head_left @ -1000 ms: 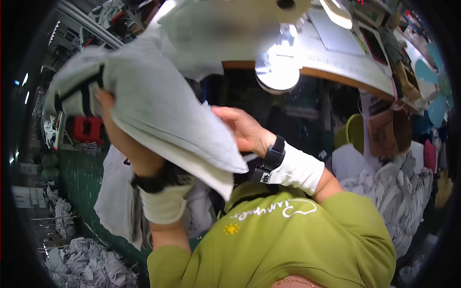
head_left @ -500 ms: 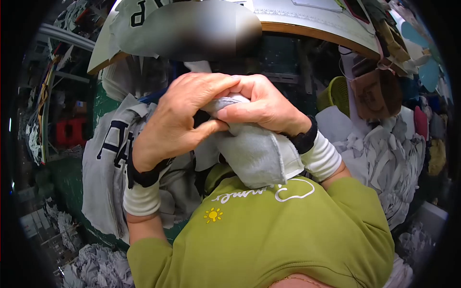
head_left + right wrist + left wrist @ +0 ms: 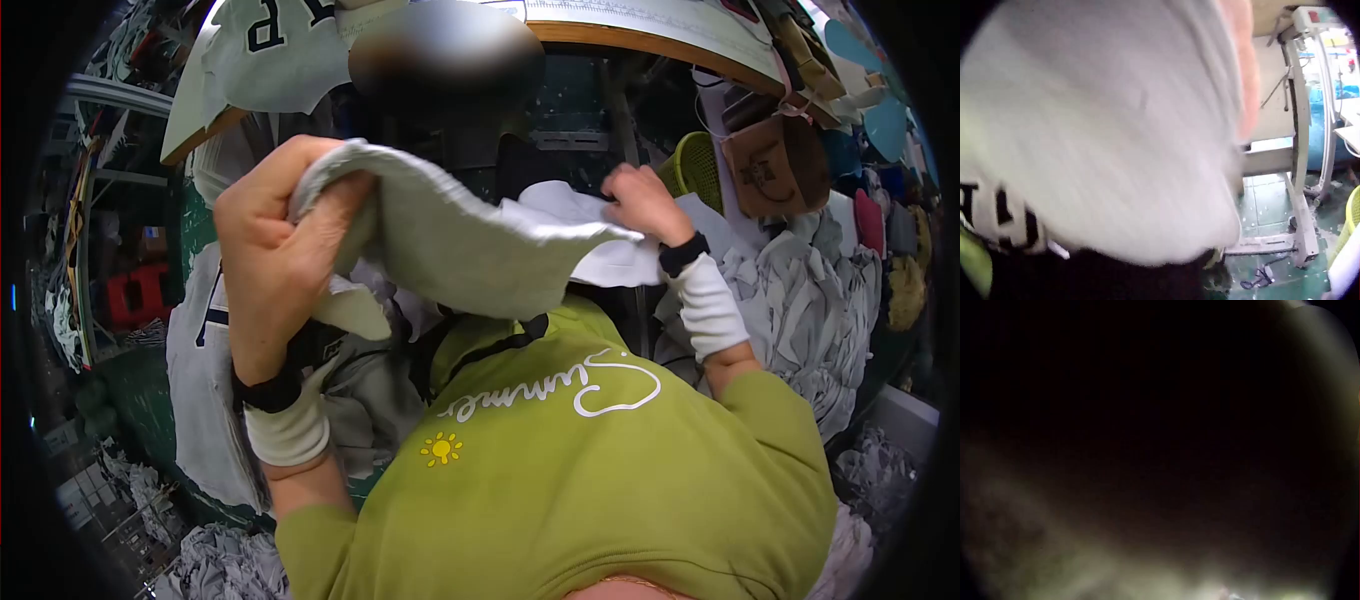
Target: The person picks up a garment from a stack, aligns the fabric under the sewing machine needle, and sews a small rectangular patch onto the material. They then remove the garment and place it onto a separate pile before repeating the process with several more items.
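A light grey cloth piece (image 3: 470,240) stretches across the head view above the lap. My left hand (image 3: 280,245) pinches its upper left edge between thumb and fingers. At the right end, beside the cloth and a paler part of fabric (image 3: 565,205), is my right hand (image 3: 645,203) with bent fingers; whether they hold the fabric cannot be made out. In the right wrist view, blurred pale cloth (image 3: 1122,131) fills much of the picture, with part of a hand (image 3: 1245,75) along its edge. The left wrist view is dark and blurred.
A worktable (image 3: 650,40) with a lettered grey piece (image 3: 275,60) lies ahead. Lettered pieces (image 3: 205,400) hang at the left. On the right are a yellow-green basket (image 3: 697,168), a brown bag (image 3: 775,165) and heaped grey cloth (image 3: 800,320).
The hands, together half a second ago over the bunched cloth, have moved apart, left hand leftward and right hand rightward. The cloth has spread out between them.
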Motion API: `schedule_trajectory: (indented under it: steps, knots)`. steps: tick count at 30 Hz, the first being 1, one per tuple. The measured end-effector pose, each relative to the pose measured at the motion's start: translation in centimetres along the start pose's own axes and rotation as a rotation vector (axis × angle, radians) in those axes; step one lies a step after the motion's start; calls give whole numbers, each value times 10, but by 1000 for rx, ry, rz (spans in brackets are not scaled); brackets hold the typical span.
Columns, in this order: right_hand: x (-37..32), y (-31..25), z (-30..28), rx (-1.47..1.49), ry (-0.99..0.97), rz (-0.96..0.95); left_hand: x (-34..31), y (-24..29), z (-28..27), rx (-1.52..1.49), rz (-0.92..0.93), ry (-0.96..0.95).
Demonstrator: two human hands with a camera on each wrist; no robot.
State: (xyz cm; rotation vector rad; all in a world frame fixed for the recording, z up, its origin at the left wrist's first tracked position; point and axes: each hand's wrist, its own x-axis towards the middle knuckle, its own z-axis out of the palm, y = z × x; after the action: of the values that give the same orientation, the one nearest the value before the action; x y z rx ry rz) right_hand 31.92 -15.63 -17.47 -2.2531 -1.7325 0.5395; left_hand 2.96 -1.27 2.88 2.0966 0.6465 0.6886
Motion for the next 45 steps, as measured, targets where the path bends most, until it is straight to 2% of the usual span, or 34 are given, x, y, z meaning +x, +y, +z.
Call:
schedule_trajectory:
  steps: [1, 3, 5, 7, 9, 11, 12, 14, 15, 17, 19, 20, 21, 22, 23, 27, 28, 31, 33, 35, 38, 40, 41, 43, 45]
  knots:
    - [-1, -8, -17, 279, 185, -130, 6, 2, 3, 20, -16, -81]
    - [-10, -91, -87, 1064, 294, -67, 20, 1, 13, 10, -14, -237]
    - [-12, -128, -114, 853, 417, -439, 32, 7, 27, -2, 63, -295]
    - [-11, -155, -129, 666, 284, -581, 41, 24, 26, 48, 22, -374]
    - [-1, -155, -126, 334, 353, -472, 43, 29, 21, 101, -35, -435]
    - [5, -147, -129, 480, 238, -538, 41, 20, 9, 209, 64, -397]
    - [4, -145, -134, 476, 233, -545, 38, 12, 6, 155, 83, -349]
    - [1, -144, -142, 524, 87, -468, 32, 2, 0, 86, 45, -340]
    - [3, -143, -140, 522, 88, -468, 31, -2, -2, 22, 14, -336]
    - [12, -138, -133, 482, 159, -529, 34, -5, -1, -27, -28, -341]
    - [13, -149, -132, 542, 219, -602, 40, -1, 8, -208, -77, -299]
    - [13, -153, -131, 584, 274, -584, 44, -1, 13, -188, 30, -259]
    - [14, -155, -131, 626, 329, -567, 48, 4, 13, -188, 49, -254]
    - [13, -154, -136, 711, 316, -523, 52, 9, 13, -270, -22, -196]
    - [10, -156, -144, 915, 294, -490, 56, 13, 13, -353, -93, -138]
    - [25, -138, -148, 820, 368, -456, 78, -3, 21, -356, -105, -29]
    - [29, -135, -149, 762, 388, -420, 85, -12, 23, -169, -39, 52]
    - [52, -117, -146, 576, 501, -522, 103, -35, 31, -160, 64, 113]
    - [64, -114, -144, 620, 530, -544, 115, -43, 32, -134, 72, 137]
    - [76, -115, -144, 669, 553, -567, 129, -54, 33, -44, 245, 199]
    - [93, -110, -148, 600, 669, -648, 151, -65, 39, 68, 243, 277]
    - [104, -102, -153, 266, 757, -783, 159, -64, 39, 212, 194, 312]
    - [105, -101, -153, 263, 758, -788, 157, -63, 37, 212, 197, 318]
    - [99, -109, -154, 771, 501, -556, 136, -40, 34, 388, 529, 514]
    - [97, -110, -157, 854, 423, -497, 105, -19, 28, 662, 660, 521]
